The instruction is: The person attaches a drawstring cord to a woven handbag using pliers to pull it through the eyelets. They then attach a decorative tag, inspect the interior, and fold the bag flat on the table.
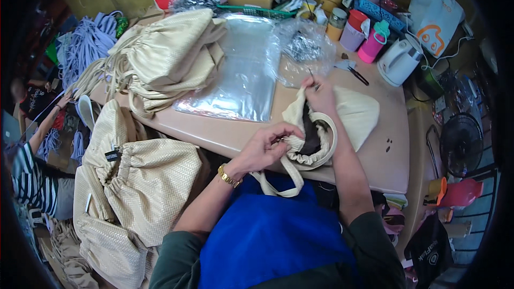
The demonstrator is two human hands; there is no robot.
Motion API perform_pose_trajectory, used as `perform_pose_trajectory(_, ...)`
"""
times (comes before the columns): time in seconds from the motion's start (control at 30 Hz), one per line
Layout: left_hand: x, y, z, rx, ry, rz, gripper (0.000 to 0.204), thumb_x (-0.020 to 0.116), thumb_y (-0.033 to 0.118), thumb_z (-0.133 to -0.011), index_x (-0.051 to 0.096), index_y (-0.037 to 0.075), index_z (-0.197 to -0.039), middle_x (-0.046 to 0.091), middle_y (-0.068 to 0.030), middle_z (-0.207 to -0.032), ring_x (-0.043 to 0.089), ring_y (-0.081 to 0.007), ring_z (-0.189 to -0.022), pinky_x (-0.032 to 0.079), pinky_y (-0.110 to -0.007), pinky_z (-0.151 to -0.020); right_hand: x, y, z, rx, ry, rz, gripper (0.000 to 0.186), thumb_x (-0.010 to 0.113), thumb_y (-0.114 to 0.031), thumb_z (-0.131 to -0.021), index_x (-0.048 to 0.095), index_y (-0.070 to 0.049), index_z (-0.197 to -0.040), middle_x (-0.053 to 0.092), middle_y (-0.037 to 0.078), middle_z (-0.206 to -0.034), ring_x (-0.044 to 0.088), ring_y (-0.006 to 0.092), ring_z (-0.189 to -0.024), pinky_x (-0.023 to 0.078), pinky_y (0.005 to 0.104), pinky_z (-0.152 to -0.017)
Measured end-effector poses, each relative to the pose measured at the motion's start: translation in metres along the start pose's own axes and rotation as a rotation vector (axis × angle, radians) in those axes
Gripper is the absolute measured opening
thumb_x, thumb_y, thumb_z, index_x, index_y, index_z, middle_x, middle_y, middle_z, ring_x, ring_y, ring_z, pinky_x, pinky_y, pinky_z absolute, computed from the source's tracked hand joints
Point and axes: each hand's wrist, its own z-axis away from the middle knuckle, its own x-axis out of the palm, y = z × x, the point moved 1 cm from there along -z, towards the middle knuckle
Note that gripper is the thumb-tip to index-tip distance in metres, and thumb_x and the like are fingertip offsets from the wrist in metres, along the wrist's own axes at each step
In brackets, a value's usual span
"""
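Note:
A cream drawstring bag [350, 115] with a dark lining and gathered rim lies at the near edge of the table, a looped strap [292, 184] hanging below it. My left hand [267, 150] is closed on the bag's gathered rim at its left side. My right hand [320, 96] is raised at the top of the bag's opening, fingers pinched on a small, thin object that I cannot make out clearly, beside the cream fabric. Just beyond it lie a crumpled clear plastic bag [294, 48] and dark-handled pliers [357, 75].
Cream bags are piled on the table [160, 48] and at lower left [144, 182]. Clear sleeves [225, 75] lie mid-table. Cups [369, 48], a kettle [399, 61] and lavender cords [88, 45] sit behind. A fan [460, 144] stands right. A person in striped clothing [32, 171] is left.

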Motion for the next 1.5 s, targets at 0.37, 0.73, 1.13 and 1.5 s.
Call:
perform_pose_trajectory(0.37, 0.022, 0.001, 0.026, -0.237, 0.152, -0.001, 0.058, 0.067, -0.006, -0.087, 0.051, 0.003, -0.142, 0.068, -0.0038, -0.115, 0.060, -0.0047, -0.095, 0.050, -0.022, -0.086, -0.100, -0.155, 0.108, -0.456, -0.200, 0.407, 0.035, 0.065, 0.006, -0.068, 0.074, -0.012, -0.098, 0.065, 0.001, -0.090, 0.055, 0.0182, -0.079, 0.039, 0.0332, -0.071)
perform_pose_trajectory(0.73, 0.026, 0.005, 0.024, -0.144, 0.190, -0.023, 0.059, 0.057, -0.014, -0.084, 0.058, 0.010, -0.139, 0.067, 0.0048, -0.100, 0.050, 0.0003, -0.080, 0.045, -0.017, -0.072, -0.096, -0.156, 0.139, -0.485, -0.139, 0.632, 0.033, 0.068, -0.003, -0.064, 0.074, -0.017, -0.094, 0.064, -0.005, -0.090, 0.055, 0.0163, -0.083, 0.035, 0.0347, -0.075)
perform_pose_trajectory(1.13, 0.027, 0.011, 0.023, -0.221, 0.204, -0.051, 0.059, 0.057, -0.014, -0.082, 0.061, 0.009, -0.136, 0.068, 0.0027, -0.095, 0.052, -0.0012, -0.076, 0.046, -0.019, -0.070, -0.091, -0.164, 0.136, -0.388, -0.244, 0.616, 0.035, 0.067, 0.000, -0.067, 0.073, -0.013, -0.098, 0.055, 0.002, -0.090, 0.056, 0.0201, -0.084, 0.036, 0.0360, -0.076)
perform_pose_trajectory(1.5, 0.022, 0.004, 0.025, -0.226, 0.153, 0.100, 0.055, 0.054, -0.013, -0.087, 0.058, 0.008, -0.138, 0.063, 0.0033, -0.099, 0.045, 0.0004, -0.064, 0.039, -0.017, -0.057, -0.087, -0.134, 0.121, -0.316, -0.321, 0.326, 0.036, 0.058, 0.010, -0.071, 0.074, -0.010, -0.096, 0.056, 0.005, -0.080, 0.056, 0.0209, -0.080, 0.037, 0.0339, -0.077)
